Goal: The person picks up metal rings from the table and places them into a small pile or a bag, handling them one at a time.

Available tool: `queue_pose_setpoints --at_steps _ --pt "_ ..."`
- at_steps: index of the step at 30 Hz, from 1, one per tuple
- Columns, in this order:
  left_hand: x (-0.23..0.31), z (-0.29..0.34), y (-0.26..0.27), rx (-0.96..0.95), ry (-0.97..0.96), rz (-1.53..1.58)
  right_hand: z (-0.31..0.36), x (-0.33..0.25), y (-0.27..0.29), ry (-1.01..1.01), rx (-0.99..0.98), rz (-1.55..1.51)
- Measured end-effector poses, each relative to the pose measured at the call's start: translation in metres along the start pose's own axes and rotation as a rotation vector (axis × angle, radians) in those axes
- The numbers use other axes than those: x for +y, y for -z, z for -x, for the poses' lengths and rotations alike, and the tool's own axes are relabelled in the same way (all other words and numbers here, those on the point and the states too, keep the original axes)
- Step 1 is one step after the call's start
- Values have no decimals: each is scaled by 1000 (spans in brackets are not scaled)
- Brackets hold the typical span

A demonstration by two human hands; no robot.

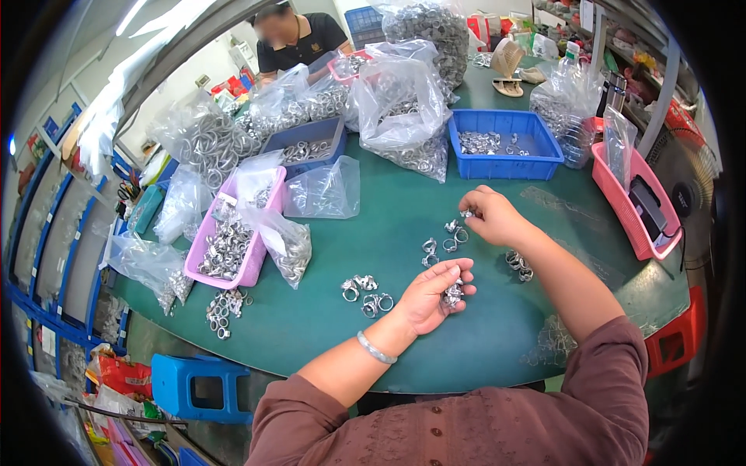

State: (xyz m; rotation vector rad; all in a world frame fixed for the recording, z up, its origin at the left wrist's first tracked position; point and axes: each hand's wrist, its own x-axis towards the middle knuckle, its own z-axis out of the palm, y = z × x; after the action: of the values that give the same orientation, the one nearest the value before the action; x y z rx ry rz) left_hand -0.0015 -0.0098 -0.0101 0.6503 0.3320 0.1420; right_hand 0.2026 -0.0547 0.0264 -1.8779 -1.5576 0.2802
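My left hand [437, 297] rests above the green table [311, 326], fingers curled around several silver metal rings [453, 293]. Farther out, my right hand [494, 217] pinches a small silver piece [467, 213] between thumb and fingers, just over the tabletop. Small clusters of rings lie between and around the hands: some rings [451, 235] just below the right fingertips, another group [518, 265] under the right forearm, and more rings [365, 293] to the left of my left hand.
A pink basket [252, 268] full of rings stands at left, with loose rings [225, 309] before it. Clear bags [400, 116] and blue trays [505, 171] of metal parts line the far side. Another pink basket [633, 202] is at right. Across the table sits a person [299, 43].
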Motion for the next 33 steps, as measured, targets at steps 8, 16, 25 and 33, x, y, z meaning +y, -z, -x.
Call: queue_pose_setpoints --at_steps 8,16,25,33 --pt "-2 1 -2 65 -45 -161 61 -31 1 108 18 -312" --pt "-10 -4 -7 29 -6 -303 92 -40 -8 217 48 -238" --pt "-14 0 0 2 -41 -321 93 -42 -10 333 41 -148" --pt "-14 -1 -3 16 -34 -363 90 -44 -10 342 18 -163"
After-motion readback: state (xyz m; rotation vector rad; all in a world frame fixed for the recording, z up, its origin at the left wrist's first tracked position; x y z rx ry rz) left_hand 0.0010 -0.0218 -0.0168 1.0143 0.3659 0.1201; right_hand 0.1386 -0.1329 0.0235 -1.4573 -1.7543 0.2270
